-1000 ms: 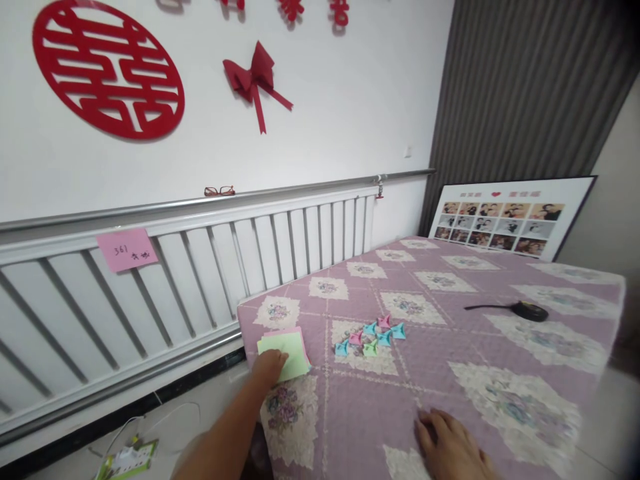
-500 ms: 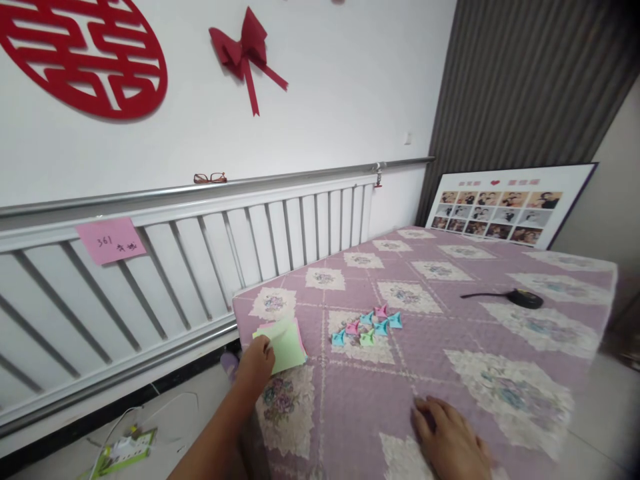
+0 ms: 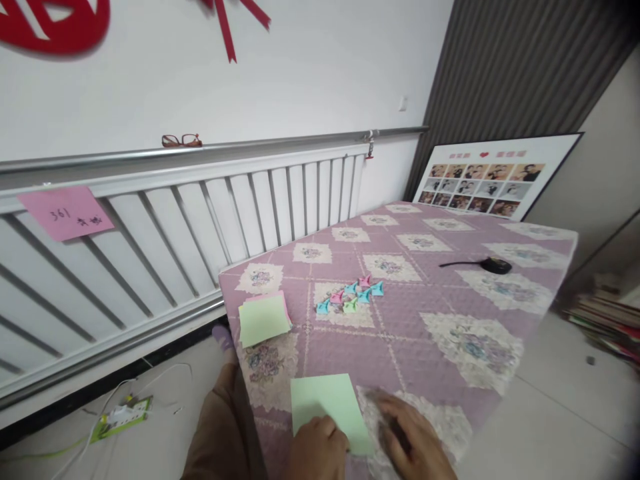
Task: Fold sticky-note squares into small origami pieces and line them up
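A square sheet of light green paper (image 3: 333, 399) lies at the near edge of the bed or table with the flowered cover. My left hand (image 3: 320, 443) is closed over its near edge, fingers curled and their tips hidden. Just right of the sheet is my right hand (image 3: 413, 437), blurred, its thumb and fingers apart and nothing seen between them. Farther left sits a stack of coloured paper (image 3: 265, 319), pale green on top with pink and yellow edges showing. Several small folded paper shapes (image 3: 351, 289) in blue, pink and green stand in a group beyond the sheet.
The purple patterned cover (image 3: 345, 343) spreads beneath everything. A black object with a cord-like tail (image 3: 495, 265) lies on the right. Along the wall runs a white radiator (image 3: 260, 210), with glasses (image 3: 181, 140) on the pipe. A power strip (image 3: 123, 419) and cables lie on the floor.
My left hand has moved from the stack toward me, bringing a green sheet in front of me. My right hand has come beside the sheet. The view has tilted down.
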A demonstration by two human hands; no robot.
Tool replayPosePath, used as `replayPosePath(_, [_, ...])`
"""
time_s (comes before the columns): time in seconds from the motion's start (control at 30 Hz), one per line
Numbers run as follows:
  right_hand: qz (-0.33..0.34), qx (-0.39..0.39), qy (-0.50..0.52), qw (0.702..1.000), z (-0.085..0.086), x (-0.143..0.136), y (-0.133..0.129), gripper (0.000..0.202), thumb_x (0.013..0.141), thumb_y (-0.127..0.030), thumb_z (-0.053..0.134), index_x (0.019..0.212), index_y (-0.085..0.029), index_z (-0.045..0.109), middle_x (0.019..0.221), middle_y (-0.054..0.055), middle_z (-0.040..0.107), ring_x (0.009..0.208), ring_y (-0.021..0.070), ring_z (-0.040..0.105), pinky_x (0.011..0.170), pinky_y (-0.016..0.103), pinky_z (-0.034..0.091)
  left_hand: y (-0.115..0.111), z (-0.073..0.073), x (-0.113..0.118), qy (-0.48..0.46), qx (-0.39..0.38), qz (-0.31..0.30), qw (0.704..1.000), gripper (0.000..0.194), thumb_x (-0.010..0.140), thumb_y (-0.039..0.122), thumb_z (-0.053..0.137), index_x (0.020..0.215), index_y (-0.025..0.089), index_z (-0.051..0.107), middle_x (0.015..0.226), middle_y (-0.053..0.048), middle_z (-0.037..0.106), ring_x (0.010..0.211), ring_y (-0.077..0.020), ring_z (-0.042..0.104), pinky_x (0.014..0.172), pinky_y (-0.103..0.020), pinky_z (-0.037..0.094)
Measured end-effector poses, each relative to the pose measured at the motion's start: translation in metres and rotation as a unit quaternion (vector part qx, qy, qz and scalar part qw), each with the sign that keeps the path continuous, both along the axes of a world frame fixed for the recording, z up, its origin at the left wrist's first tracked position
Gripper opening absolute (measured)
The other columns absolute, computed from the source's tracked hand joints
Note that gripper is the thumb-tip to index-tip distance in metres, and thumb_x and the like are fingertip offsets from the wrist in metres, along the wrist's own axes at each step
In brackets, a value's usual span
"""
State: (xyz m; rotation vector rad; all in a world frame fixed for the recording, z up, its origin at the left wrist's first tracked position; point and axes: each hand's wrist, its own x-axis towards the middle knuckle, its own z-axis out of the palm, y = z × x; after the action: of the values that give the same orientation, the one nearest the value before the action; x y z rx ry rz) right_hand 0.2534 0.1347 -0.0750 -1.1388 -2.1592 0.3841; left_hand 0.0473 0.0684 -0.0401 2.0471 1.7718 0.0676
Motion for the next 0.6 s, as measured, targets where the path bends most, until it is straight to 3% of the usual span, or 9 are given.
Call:
replayPosePath(0.1, [0.067, 0.011, -0.040, 0.997, -0.007, 0.001, -0.016, 0.044, 0.071, -0.016, 0.055, 0.112, -0.029, 0.062, 0.120, 0.005, 0.063, 0.116, 0.0252, 0.055, 0.095, 0.042, 0.045, -0.001, 0.000, 0.012, 0.012, -0.006, -0.038, 0.999, 0.023, 0.087, 0.024, 0.048, 0.099, 0.025, 0.068, 0.098, -0.007, 0.065, 0.089, -0.0250, 0.059, 0.070, -0.032, 0.045])
replayPosePath(0.2, [0.128, -0.007, -0.058, 0.990, -0.007, 0.002, -0.020, 0.032, 0.068, -0.013, 0.057, 0.095, -0.029, 0.065, 0.109, 0.002, 0.068, 0.113, 0.0250, 0.056, 0.094, 0.042, 0.044, -0.010, -0.008, 0.010, 0.011, 0.008, -0.093, 0.996, 0.021, 0.087, 0.033, 0.052, 0.100, 0.026, 0.067, 0.095, -0.006, 0.065, 0.086, -0.0242, 0.060, 0.069, -0.031, 0.046])
replayPosePath(0.27, [0.151, -0.020, -0.058, 0.987, -0.002, 0.001, -0.020, 0.023, 0.069, -0.012, 0.057, 0.085, -0.028, 0.064, 0.098, 0.001, 0.069, 0.106, 0.0230, 0.060, 0.092, 0.040, 0.044, -0.021, -0.018, -0.005, -0.026, 0.062, -0.104, 0.992, 0.028, 0.086, 0.039, 0.055, 0.112, 0.030, 0.061, 0.101, -0.004, 0.065, 0.091, -0.0229, 0.060, 0.077, -0.031, 0.047])
replayPosePath(0.33, [0.160, -0.022, -0.047, 0.986, 0.005, 0.000, -0.020, 0.021, 0.071, -0.011, 0.055, 0.083, -0.027, 0.061, 0.093, 0.000, 0.069, 0.100, 0.0209, 0.061, 0.091, 0.039, 0.044, -0.031, -0.027, -0.026, -0.059, 0.126, -0.074, 0.988, 0.044, 0.087, 0.036, 0.053, 0.130, 0.032, 0.046, 0.117, -0.004, 0.061, 0.104, -0.0223, 0.056, 0.089, -0.032, 0.043])
replayPosePath(0.43, [0.170, -0.027, -0.034, 0.985, 0.015, -0.002, -0.022, 0.017, 0.075, -0.011, 0.053, 0.080, -0.026, 0.059, 0.087, -0.001, 0.068, 0.093, 0.0192, 0.062, 0.088, 0.038, 0.045, -0.039, -0.034, -0.052, -0.080, 0.090, -0.051, 0.991, 0.060, 0.076, 0.038, 0.062, 0.132, 0.028, 0.045, 0.125, -0.006, 0.058, 0.110, -0.0268, 0.053, 0.092, -0.036, 0.043])
replayPosePath(0.53, [0.150, -0.036, -0.020, 0.988, 0.019, -0.003, -0.026, 0.007, 0.079, -0.020, 0.057, 0.082, -0.026, 0.059, 0.085, 0.000, 0.067, 0.091, 0.0205, 0.062, 0.084, 0.037, 0.047, -0.037, -0.030, -0.055, -0.096, 0.060, 0.040, 0.993, 0.040, 0.073, 0.026, 0.056, 0.113, 0.028, 0.060, 0.107, -0.003, 0.066, 0.101, -0.0260, 0.058, 0.088, -0.035, 0.046])
replayPosePath(0.6, [0.113, -0.035, -0.004, 0.993, 0.018, -0.003, -0.029, 0.010, 0.081, -0.029, 0.060, 0.090, -0.026, 0.061, 0.088, 0.002, 0.067, 0.091, 0.0219, 0.062, 0.081, 0.036, 0.049, -0.033, -0.028, -0.049, -0.114, 0.061, 0.093, 0.987, 0.037, 0.074, 0.024, 0.050, 0.109, 0.029, 0.062, 0.103, -0.002, 0.068, 0.098, -0.0254, 0.060, 0.087, -0.035, 0.048])
